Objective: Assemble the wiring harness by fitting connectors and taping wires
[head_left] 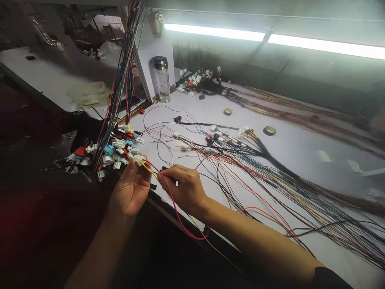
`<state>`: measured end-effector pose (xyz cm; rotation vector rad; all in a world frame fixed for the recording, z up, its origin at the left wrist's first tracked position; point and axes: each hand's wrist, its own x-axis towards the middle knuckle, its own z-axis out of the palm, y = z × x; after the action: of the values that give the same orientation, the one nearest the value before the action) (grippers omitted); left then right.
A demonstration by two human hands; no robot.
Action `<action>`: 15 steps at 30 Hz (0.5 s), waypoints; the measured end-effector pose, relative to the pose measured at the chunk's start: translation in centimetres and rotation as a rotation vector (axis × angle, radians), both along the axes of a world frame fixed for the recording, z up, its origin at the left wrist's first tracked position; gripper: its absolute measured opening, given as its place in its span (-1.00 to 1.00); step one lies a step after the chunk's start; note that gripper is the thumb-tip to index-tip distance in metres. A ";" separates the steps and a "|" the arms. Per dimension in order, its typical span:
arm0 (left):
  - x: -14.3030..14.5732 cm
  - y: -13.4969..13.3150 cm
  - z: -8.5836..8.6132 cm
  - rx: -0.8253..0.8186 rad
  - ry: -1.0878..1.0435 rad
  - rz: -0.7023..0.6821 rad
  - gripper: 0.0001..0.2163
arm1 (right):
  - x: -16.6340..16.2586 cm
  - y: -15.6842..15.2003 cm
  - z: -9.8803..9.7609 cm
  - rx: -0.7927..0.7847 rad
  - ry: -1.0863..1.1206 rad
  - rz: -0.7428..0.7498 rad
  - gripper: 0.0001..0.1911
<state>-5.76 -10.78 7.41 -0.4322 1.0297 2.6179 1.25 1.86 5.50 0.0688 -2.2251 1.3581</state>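
Note:
Between the thumb and fingers of my left hand (130, 190) is a white plastic connector (138, 159). A red wire (177, 212) and a yellow wire (150, 170) run out of the connector's right side. My right hand (186, 188) is closed in a pinch on the yellow wire, a short way from the connector. The red wire passes in front of the right fingers and loops down below that wrist. Just beyond my left hand hangs a cluster of white, blue and red connectors (110, 150) at the end of a wire bundle (120, 80).
Loose wires (240, 176) and a black-taped harness (279, 166) spread over the white table (192, 108). A glass bottle (162, 80) stands at the back left. Two tape rolls, one a dark-centred roll (269, 130), lie farther back. Lit tubes (213, 32) hang above.

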 end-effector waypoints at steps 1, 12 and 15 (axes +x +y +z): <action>0.1 0.1 0.0 0.010 -0.005 -0.009 -0.69 | 0.1 -0.2 0.0 -0.009 0.008 -0.007 -0.85; 0.9 0.1 -1.5 -0.038 0.223 -0.116 -0.80 | 0.8 -0.5 0.7 0.082 0.000 -0.083 -0.74; 0.9 0.0 -1.9 -0.106 0.344 -0.088 -0.75 | 1.1 -0.6 0.6 0.113 -0.018 -0.110 -0.73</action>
<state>-4.89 -10.74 5.48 0.0470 1.2638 2.6207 2.34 1.22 6.14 -0.0252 -2.2841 1.1794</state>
